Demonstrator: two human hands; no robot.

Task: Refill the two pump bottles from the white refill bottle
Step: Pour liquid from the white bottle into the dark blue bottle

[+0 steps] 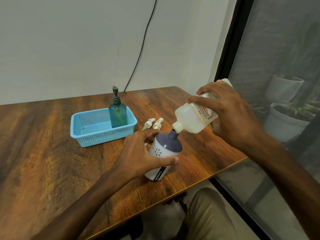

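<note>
Holding the white refill bottle (192,118) tipped in your right grip (230,115), fingers wrapped round its body, mouth at the open neck of the purple-and-white pump bottle (164,149). Your left grip (138,153) grasps that bottle, tilted on the tabletop (52,153). Teal pump bottle (118,115) stands in the blue basket (90,135); two pump heads (153,123) lie just beside it.

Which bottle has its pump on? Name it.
The teal bottle standing in the blue basket. The purple-topped bottle in the left hand is open-necked, and the refill bottle tilted by the right hand has no pump.
</note>
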